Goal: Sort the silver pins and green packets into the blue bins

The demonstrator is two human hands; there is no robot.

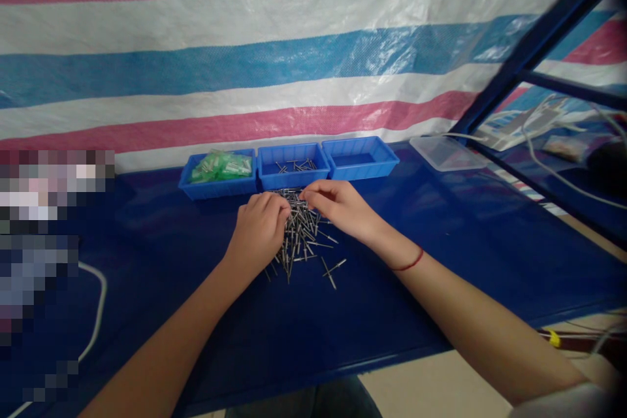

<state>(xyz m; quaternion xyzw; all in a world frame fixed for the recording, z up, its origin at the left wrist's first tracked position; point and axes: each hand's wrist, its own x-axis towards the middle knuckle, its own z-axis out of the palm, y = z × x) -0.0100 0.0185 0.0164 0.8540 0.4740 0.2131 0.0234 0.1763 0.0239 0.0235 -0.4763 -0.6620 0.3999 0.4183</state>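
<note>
A loose pile of metal blind rivets [302, 232] lies on the blue table, with a few stray ones at its near right side. My left hand [259, 225] is at the pile's left edge, fingers curled and fingertips closed together over the rivets. From the right, my right hand [337, 202] reaches the pile's far side, thumb and index finger pinched. Whatever sits in either set of fingertips is too small to make out against the pile. Just behind, a blue bin [294, 179] contains several rivets.
To the left stands a blue bin [183, 186] with green plastic packets [223, 166]; on the right is another blue bin [362, 173]. A clear plastic lid [448, 153] lies beyond it. A dark metal frame [539, 32] rises at right. A white cable [100, 307] runs along the left.
</note>
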